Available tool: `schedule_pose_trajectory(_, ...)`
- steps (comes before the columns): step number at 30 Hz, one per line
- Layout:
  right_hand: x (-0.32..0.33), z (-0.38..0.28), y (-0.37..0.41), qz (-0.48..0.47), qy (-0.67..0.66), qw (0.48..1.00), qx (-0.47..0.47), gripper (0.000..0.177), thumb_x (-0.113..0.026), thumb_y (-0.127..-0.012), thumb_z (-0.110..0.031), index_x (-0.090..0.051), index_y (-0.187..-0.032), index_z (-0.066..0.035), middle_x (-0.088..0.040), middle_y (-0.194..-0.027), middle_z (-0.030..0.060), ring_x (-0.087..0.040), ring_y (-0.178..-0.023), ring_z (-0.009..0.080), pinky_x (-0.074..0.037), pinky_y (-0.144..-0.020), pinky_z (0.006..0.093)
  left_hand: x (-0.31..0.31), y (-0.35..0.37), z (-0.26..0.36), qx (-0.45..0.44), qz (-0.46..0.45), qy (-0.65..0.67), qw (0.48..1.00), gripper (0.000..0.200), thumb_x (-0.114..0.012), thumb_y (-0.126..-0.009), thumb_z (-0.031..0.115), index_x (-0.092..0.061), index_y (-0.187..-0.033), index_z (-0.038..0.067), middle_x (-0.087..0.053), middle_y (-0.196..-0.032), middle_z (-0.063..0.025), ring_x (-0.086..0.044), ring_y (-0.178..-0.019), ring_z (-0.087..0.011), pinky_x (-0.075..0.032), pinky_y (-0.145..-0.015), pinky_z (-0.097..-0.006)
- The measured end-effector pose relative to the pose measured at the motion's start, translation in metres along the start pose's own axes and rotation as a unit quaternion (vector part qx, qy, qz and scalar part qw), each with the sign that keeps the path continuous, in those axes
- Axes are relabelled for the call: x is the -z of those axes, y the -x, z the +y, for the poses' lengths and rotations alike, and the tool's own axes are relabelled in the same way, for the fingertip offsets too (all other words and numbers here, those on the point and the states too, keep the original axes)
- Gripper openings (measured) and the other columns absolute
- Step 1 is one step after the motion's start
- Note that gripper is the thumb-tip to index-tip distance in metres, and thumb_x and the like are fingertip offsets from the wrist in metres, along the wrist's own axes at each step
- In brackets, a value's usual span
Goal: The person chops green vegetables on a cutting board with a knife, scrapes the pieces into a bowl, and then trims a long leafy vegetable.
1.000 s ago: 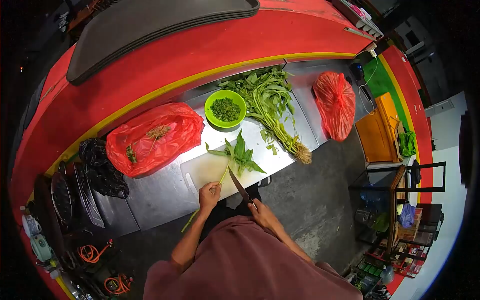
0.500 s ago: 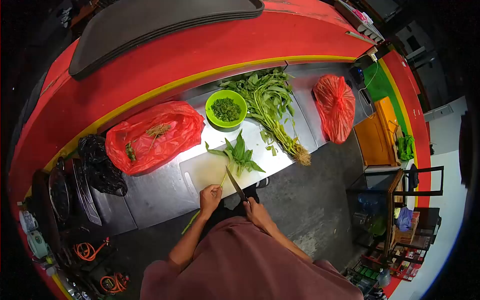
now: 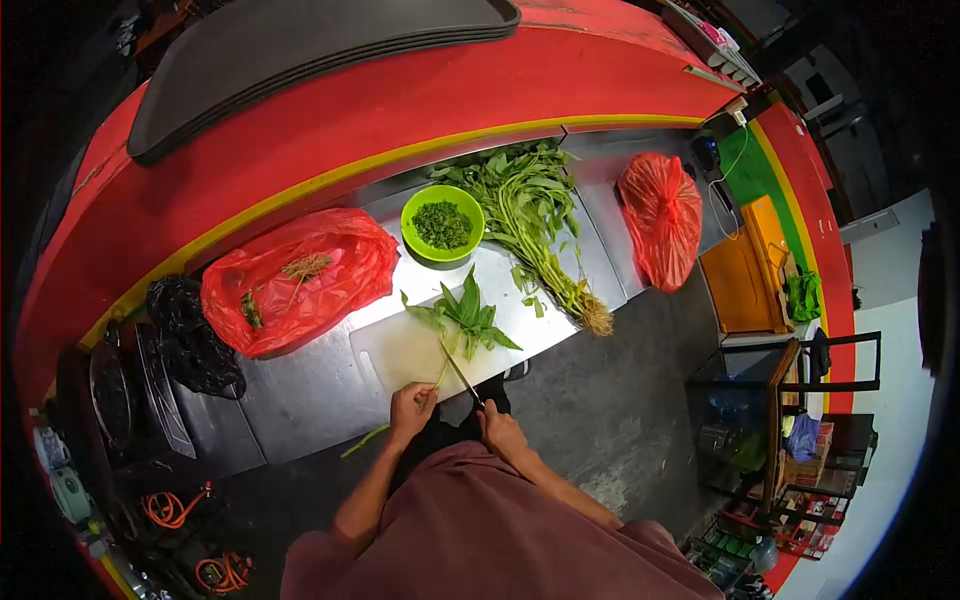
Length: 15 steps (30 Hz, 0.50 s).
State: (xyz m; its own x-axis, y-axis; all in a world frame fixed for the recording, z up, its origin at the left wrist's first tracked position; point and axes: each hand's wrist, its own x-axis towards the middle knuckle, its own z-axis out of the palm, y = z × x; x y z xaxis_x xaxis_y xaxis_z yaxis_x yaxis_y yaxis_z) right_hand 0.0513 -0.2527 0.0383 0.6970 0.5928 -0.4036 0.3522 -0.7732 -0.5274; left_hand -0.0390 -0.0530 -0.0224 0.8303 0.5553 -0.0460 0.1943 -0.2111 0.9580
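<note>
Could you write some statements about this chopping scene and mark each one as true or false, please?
1. The right hand holds a knife. True.
2. The green bowl is empty. False: it holds chopped greens.
3. The left hand holds a leafy stem on the white cutting board. True.
4. Both red bags lie side by side. False: one red bag lies left of the bowl, the other red bag right of the bunch of greens.

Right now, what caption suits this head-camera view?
Left hand holds a leafy stem on the white cutting board while the right hand lays a knife across it.
</note>
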Motion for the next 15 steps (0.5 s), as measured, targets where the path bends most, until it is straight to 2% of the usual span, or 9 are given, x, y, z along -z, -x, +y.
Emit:
schedule_pose_trajectory(4, 0.004, 0.003, -0.002, -0.013, -0.015, 1.000, -0.005, 0.025, -0.047, -0.104, -0.028, -0.042, -0.102, -0.004, -0.062, -0.074, 0.0317, -0.059, -0.071, 0.0550, -0.047, -0.063, 0.0633, 0.005, 0.005, 0.001, 0.024, -0.003, 0.020, 1.000, 0.015, -0.072, -0.087, 0.011, -0.071, -0.097, 0.000, -0.071, -0.084, -0.0121, -0.065, -0.069, -0.0172, -0.051, -0.065, -0.0301)
schedule_pose_trajectory(7, 0.019, 0.001, -0.002, -0.026, -0.056, 0.998, -0.004, 0.027, -0.047, -0.104, -0.031, -0.044, -0.102, -0.004, -0.063, -0.075, 0.0290, -0.060, -0.070, 0.0526, -0.046, -0.062, 0.0589, 0.009, 0.002, 0.006, 0.048, 0.004, 0.022, 0.999, 0.015, -0.071, -0.089, 0.012, -0.070, -0.098, -0.001, -0.071, -0.087, -0.0122, -0.065, -0.073, -0.0182, -0.050, -0.066, -0.0312)
schedule_pose_trajectory(9, 0.042, -0.009, 0.001, -0.103, -0.123, 0.986, -0.046, 0.031, -0.047, -0.104, -0.033, -0.048, -0.105, -0.003, -0.064, -0.084, 0.0324, -0.062, -0.081, 0.0538, -0.046, -0.069, 0.0596, 0.013, -0.001, 0.020, 0.098, 0.065, 0.020, 0.993, 0.017, -0.071, -0.090, 0.015, -0.068, -0.097, 0.000, -0.070, -0.088, -0.0123, -0.065, -0.073, -0.0201, -0.049, -0.066, -0.0328)
schedule_pose_trajectory(10, 0.047, -0.012, 0.005, -0.101, -0.125, 0.986, -0.044, 0.031, -0.047, -0.104, -0.033, -0.048, -0.105, -0.003, -0.064, -0.084, 0.0324, -0.062, -0.081, 0.0538, -0.046, -0.069, 0.0596, 0.015, -0.004, 0.027, 0.096, 0.066, 0.018, 0.993, 0.017, -0.071, -0.090, 0.015, -0.068, -0.097, 0.000, -0.070, -0.088, -0.0123, -0.065, -0.073, -0.0201, -0.049, -0.066, -0.0328)
schedule_pose_trajectory(12, 0.055, -0.013, 0.008, -0.114, -0.142, 0.980, -0.082, 0.033, -0.048, -0.104, -0.036, -0.051, -0.107, -0.004, -0.065, -0.084, 0.0310, -0.062, -0.081, 0.0523, -0.045, -0.069, 0.0561, 0.016, -0.014, 0.035, 0.028, 0.106, -0.022, 0.994, 0.019, -0.071, -0.090, 0.017, -0.068, -0.097, 0.000, -0.068, -0.089, -0.0129, -0.064, -0.073, -0.0234, -0.050, -0.067, -0.0345)
schedule_pose_trajectory(13, 0.052, -0.007, 0.010, -0.090, -0.145, 0.984, -0.057, 0.034, -0.048, -0.104, -0.037, -0.052, -0.112, -0.005, -0.065, -0.087, 0.0302, -0.061, -0.086, 0.0526, -0.046, -0.071, 0.0543, 0.011, -0.021, 0.031, 0.006, 0.131, -0.017, 0.991, 0.021, -0.073, -0.089, 0.019, -0.068, -0.097, 0.000, -0.066, -0.085, -0.0137, -0.064, -0.073, -0.0267, -0.050, -0.068, -0.0366)
schedule_pose_trajectory(15, 0.052, -0.001, 0.016, -0.070, -0.172, 0.981, -0.058, 0.034, -0.048, -0.104, -0.038, -0.052, -0.112, -0.005, -0.065, -0.088, 0.0303, -0.061, -0.087, 0.0531, -0.046, -0.071, 0.0539, 0.005, -0.034, 0.035, 0.023, 0.131, -0.060, 0.989, 0.022, -0.073, -0.088, 0.020, -0.068, -0.097, 0.000, -0.065, -0.084, -0.0140, -0.064, -0.073, -0.0282, -0.050, -0.068, -0.0380)
